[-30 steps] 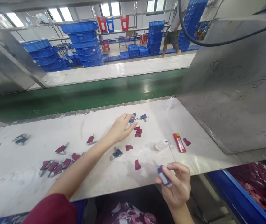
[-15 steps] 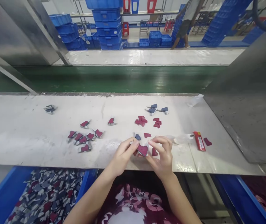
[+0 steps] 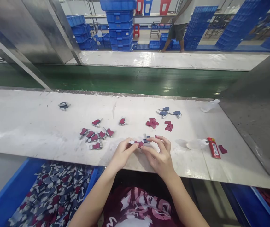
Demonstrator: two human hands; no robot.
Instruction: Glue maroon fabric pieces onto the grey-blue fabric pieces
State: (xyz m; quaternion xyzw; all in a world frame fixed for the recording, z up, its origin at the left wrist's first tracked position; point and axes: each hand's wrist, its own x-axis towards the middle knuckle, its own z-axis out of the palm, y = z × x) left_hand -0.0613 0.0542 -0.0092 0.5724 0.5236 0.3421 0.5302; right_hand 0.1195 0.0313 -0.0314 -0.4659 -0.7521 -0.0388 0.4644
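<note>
A maroon piece between two hands, low over the near edge of the table.
The maroon piece [image 3: 139, 144] sits at three o'clock from the left hand [image 3: 120, 156], whose thumb and fingers pinch its pale end, and at ten o'clock from the right hand [image 3: 160, 156]. The right fingertips are drawn close together at its other end; whether they grip it or only touch it, I cannot tell. A blue piece [image 3: 146, 139] shows just beside the right fingers. From the hands, a maroon pile [image 3: 152, 123] lies at one o'clock on the table [image 3: 135, 107], the maroon-topped cluster [image 3: 96, 136] at ten, and the clear bottle [image 3: 197, 144] at three, next to a red packet [image 3: 214, 148].
</note>
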